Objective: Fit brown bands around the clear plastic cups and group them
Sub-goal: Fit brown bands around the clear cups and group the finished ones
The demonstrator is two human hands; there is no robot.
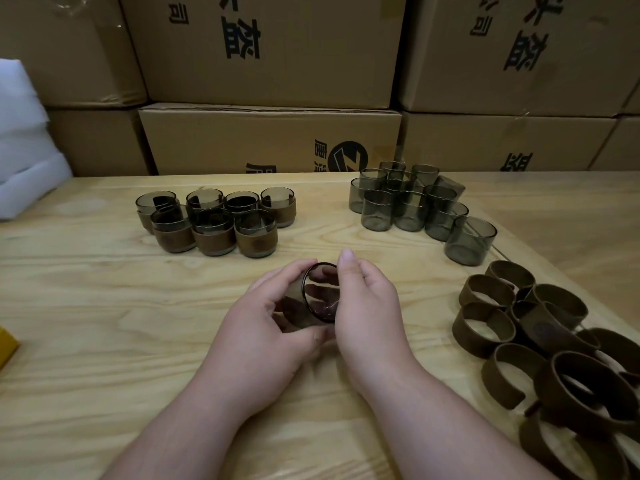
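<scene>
Smoky clear plastic cup (pixel 313 299), empty, lies tilted on its side, mouth facing right. Left hand (pixel 266 327) and right hand (pixel 367 306) curl fingers round it.

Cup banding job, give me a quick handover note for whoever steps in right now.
Left hand and right hand both grip one bare cup, tipped on its side above the table; no band on it yet.
Done: seven banded cups grouped far left.
Left: bare cups clustered far right, one of them lying tilted; loose bands piled at right.
Next, probably: take a band, fit it on the held cup, set it with the group.
</scene>
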